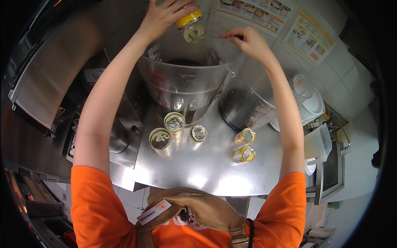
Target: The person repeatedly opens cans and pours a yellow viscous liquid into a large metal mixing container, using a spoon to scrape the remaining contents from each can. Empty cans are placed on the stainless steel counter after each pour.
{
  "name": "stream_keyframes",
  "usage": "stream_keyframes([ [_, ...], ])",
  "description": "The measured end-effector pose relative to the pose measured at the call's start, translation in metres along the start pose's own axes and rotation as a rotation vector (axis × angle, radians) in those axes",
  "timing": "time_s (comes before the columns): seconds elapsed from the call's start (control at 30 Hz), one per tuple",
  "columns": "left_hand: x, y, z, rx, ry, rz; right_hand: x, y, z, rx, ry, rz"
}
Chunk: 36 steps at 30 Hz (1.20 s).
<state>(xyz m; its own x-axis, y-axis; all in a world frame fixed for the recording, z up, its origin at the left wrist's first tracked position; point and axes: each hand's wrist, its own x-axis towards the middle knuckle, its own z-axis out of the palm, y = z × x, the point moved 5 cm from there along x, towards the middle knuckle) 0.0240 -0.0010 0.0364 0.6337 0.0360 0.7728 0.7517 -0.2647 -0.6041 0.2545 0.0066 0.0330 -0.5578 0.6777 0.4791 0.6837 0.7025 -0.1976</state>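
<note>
My left hand (162, 17) grips a yellow can (188, 19), tipped over a large clear plastic bucket (183, 77). The can's opened lid (193, 33) hangs from its rim. Dark liquid (186, 63) shows inside the bucket. To the right of the can, my right hand (252, 42) is raised with thumb and forefinger close together; whether it pinches something thin is unclear. Below the bucket stand opened cans with pale residue: a tall one (174, 125), one nearer me (160, 141) and a smaller one (198, 135). Two yellow cans (245, 137) (244, 154) stand farther right.
A second clear bucket (251, 102) with dark contents stands right of the first on the steel table (211, 167). Stacked white plates (311, 107), a translucent pitcher (318, 144) and a sink (333, 164) are at the right. Steel equipment (119, 136) is on the left.
</note>
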Motion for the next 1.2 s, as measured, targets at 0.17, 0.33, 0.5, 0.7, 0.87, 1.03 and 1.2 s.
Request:
stream_keyframes([
  [0.17, 0.001, 0.001, 0.001, 0.028, -0.006, 0.016, 0.008, 0.019, -0.010, 0.175, 0.024, 0.046],
  [0.33, 0.001, 0.002, 0.000, -0.007, -0.013, 0.030, 0.019, 0.035, -0.003, 0.194, -0.186, 0.080],
  [0.5, 0.001, 0.001, 0.000, -0.046, -0.034, 0.011, 0.021, 0.041, -0.003, 0.328, -0.144, 0.042],
  [0.7, 0.000, 0.001, 0.001, -0.033, -0.033, 0.018, 0.022, 0.043, -0.006, 0.230, -0.242, 0.080],
  [0.87, 0.000, 0.000, 0.002, -0.040, -0.034, 0.023, 0.018, 0.044, -0.022, 0.284, -0.087, 0.064],
  [1.03, 0.000, -0.001, 0.001, -0.042, -0.019, 0.008, 0.015, 0.047, -0.016, 0.250, -0.186, 0.068],
  [1.2, 0.000, -0.001, 0.001, -0.061, -0.031, -0.012, 0.012, 0.040, -0.010, 0.269, -0.138, 0.029],
])
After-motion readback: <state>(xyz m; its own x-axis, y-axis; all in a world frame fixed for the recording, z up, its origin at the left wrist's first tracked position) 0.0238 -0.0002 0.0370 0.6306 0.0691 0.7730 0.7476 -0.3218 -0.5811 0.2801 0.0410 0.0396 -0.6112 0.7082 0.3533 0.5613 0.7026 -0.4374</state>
